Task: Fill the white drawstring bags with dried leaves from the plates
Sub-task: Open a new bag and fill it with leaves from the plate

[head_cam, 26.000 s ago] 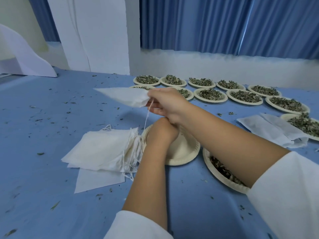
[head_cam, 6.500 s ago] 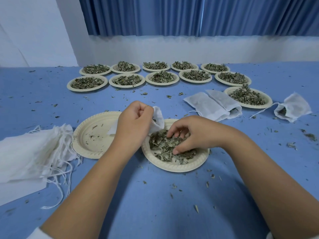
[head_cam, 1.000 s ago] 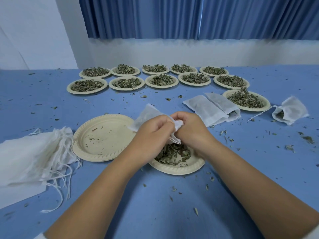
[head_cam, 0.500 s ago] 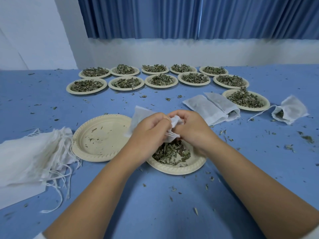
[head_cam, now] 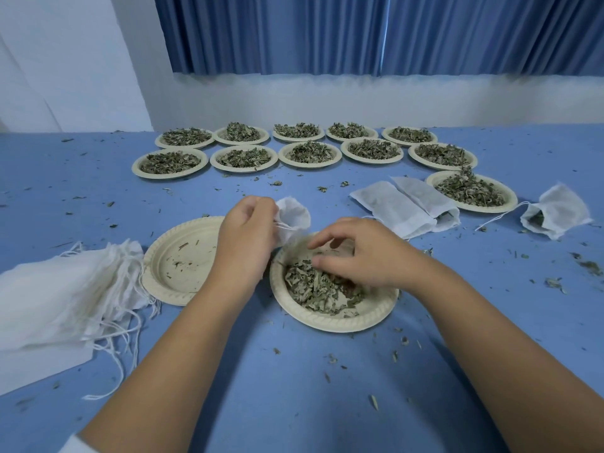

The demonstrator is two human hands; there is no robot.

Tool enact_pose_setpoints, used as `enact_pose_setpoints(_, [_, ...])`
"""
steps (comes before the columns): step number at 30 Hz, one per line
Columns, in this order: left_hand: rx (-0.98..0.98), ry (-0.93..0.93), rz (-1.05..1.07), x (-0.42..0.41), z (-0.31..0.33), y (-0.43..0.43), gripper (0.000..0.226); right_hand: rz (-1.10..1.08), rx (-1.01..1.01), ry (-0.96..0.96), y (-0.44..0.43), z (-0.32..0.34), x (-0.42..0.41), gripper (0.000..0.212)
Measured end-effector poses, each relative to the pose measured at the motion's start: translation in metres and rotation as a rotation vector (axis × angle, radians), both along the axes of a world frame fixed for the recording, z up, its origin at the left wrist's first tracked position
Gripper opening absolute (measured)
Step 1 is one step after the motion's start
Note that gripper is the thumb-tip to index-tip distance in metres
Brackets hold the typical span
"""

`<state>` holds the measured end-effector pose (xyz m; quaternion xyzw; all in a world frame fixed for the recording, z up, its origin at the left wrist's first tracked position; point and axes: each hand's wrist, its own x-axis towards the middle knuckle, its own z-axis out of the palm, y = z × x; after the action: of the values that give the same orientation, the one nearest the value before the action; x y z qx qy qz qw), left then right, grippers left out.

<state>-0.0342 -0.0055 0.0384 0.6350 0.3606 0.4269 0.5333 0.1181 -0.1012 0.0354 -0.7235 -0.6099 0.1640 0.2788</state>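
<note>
over the near round beige paper plate (head_cam: 343, 323): loose dried green leaves (head_cam: 315, 291) are touched by the right hand (head_cam: 362, 255), fingers (head_cam: 322, 239) spread, nothing gripped.
left hand (head_cam: 245, 238): small white drawstring cloth bag (head_cam: 294, 213) is pinched at the plate's far rim.
advice: its mouth is best held wide above the leaves.
</note>
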Motion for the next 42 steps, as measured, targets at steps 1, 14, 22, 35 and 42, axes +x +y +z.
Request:
enact_pose_setpoints(1, [0.003, 0.006, 0.001, 0.0, 0.0, 0.0, 0.028, 0.049, -0.068, -0.049, -0.001, -0.001, -0.002, 0.026])
enact_pose_setpoints(14, [0.006, 0.023, -0.047, 0.0, 0.0, -0.004, 0.024, 0.073, -0.082, -0.168, -0.001, -0.005, -0.005, 0.042])
enact_pose_setpoints(22, [0.008, 0.036, -0.045, -0.001, 0.0, -0.004, 0.022, 0.005, -0.127, -0.203, -0.001, -0.002, 0.004, 0.041])
enact_pose_setpoints(35, [0.013, 0.041, -0.048, -0.001, 0.001, -0.004, 0.028, 0.003, 0.067, 0.422, -0.01, 0.012, 0.014, 0.026])
enact_pose_setpoints(42, [0.016, 0.069, -0.072, 0.0, -0.002, -0.005, 0.023, -0.038, 0.231, 0.644, -0.01, 0.017, 0.017, 0.021])
